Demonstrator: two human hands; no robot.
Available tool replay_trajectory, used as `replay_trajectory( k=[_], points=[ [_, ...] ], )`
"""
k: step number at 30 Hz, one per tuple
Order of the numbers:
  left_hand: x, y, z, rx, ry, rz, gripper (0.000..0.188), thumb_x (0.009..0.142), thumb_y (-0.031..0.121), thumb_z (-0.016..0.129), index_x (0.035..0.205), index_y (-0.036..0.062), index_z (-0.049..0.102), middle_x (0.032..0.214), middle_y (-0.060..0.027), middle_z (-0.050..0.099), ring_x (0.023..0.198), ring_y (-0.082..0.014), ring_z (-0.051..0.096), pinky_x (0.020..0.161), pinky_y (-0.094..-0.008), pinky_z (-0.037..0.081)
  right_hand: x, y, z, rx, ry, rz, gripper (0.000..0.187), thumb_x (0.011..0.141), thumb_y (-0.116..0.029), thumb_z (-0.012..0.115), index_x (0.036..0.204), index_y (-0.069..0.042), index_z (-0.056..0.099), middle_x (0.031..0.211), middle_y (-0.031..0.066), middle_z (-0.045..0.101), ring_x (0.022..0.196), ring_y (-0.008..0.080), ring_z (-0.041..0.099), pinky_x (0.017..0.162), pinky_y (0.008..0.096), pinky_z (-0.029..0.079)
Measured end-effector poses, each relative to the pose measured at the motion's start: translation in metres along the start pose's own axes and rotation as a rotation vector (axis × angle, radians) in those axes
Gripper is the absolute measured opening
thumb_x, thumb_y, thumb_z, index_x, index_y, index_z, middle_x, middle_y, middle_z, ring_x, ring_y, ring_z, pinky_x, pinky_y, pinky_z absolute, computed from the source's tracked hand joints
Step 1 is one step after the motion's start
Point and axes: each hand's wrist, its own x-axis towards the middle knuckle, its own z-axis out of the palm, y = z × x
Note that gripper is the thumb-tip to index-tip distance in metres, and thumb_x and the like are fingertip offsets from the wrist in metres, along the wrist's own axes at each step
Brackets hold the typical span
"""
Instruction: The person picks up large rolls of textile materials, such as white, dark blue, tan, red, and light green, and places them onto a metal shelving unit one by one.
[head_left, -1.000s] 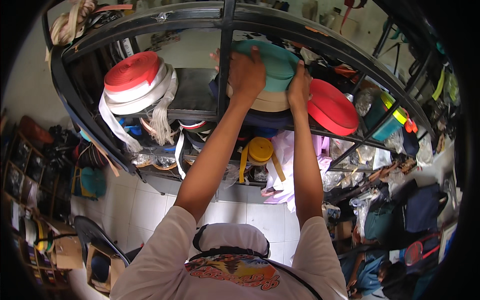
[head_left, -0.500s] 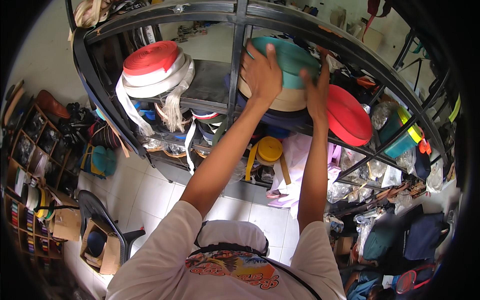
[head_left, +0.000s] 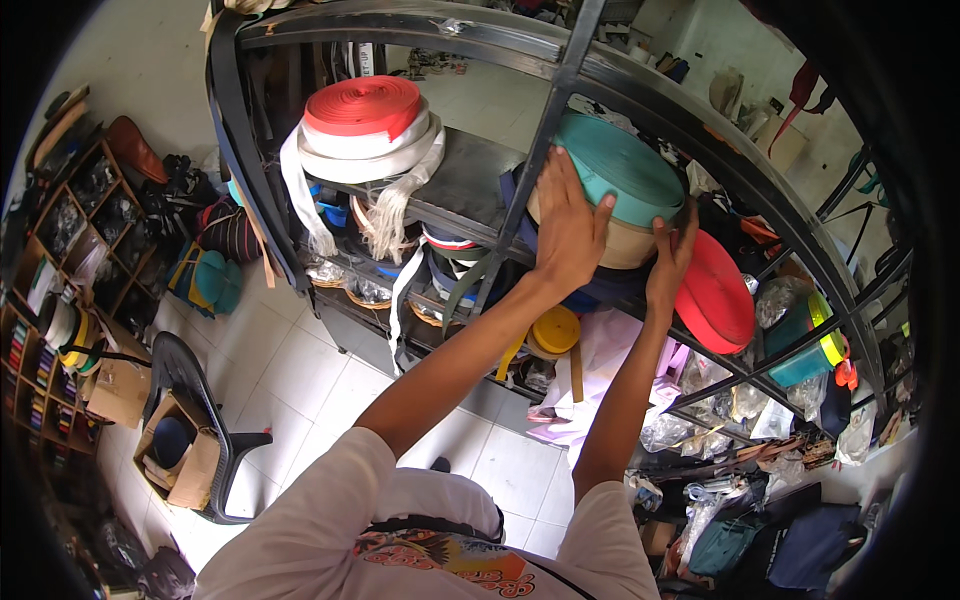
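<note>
A wide green webbing roll (head_left: pixel 620 165) lies on top of a beige webbing roll (head_left: pixel 626 246), with a dark layer under them, on the rack's upper shelf. My left hand (head_left: pixel 573 228) presses against the near left side of this stack, its fingers close together and its thumb up on the green edge. On the right side, my right hand (head_left: pixel 670 265) curls round the stack, fingertips at the join of green and beige. The two hands clasp the rolls between them. Next to my right hand, a red webbing roll (head_left: pixel 715 300) leans tilted.
A black metal rack (head_left: pixel 565 100) has an upright just left of the stack. Red (head_left: pixel 362 103) and white rolls (head_left: pixel 365 162) with hanging ends stand further left. Below are a yellow roll (head_left: pixel 555 330) and a lilac plastic bag (head_left: pixel 605 365). A black chair (head_left: pixel 230 450) holds a carton.
The view has swung, so the rack and rolls appear further right. My hands stay at the stack's sides; the right fingers, blurred before, now rest against the rolls.
</note>
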Motion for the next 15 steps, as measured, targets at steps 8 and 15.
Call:
replay_trajectory(
  k=[8,15],
  points=[
    [-0.049,-0.009,-0.112,-0.131,-0.336,0.082,0.046,0.095,0.025,0.046,0.13,-0.0042,0.041,0.132,-0.0287,0.041,0.12,-0.0431,0.043,0.1,-0.0446,0.037,-0.137,-0.068,0.11,0.149,0.586,-0.008,0.021,0.092,-0.015,0.057,0.103,0.003,0.055,0.101,0.0109,0.058,0.091,0.0196,0.055,0.081,0.032,0.045],
    [-0.167,-0.087,-0.383,0.201,-0.368,-0.47,0.024,0.093,0.023,0.047,0.097,0.0019,0.059,0.085,-0.0191,0.066,0.08,-0.0393,0.062,0.075,-0.0463,0.048,-0.346,-0.167,0.295,0.587,-0.113,0.492,0.012,0.091,-0.006,0.051,0.099,0.002,0.056,0.087,0.0048,0.058,0.082,0.013,0.055,0.07,0.0254,0.045]
  ],
)
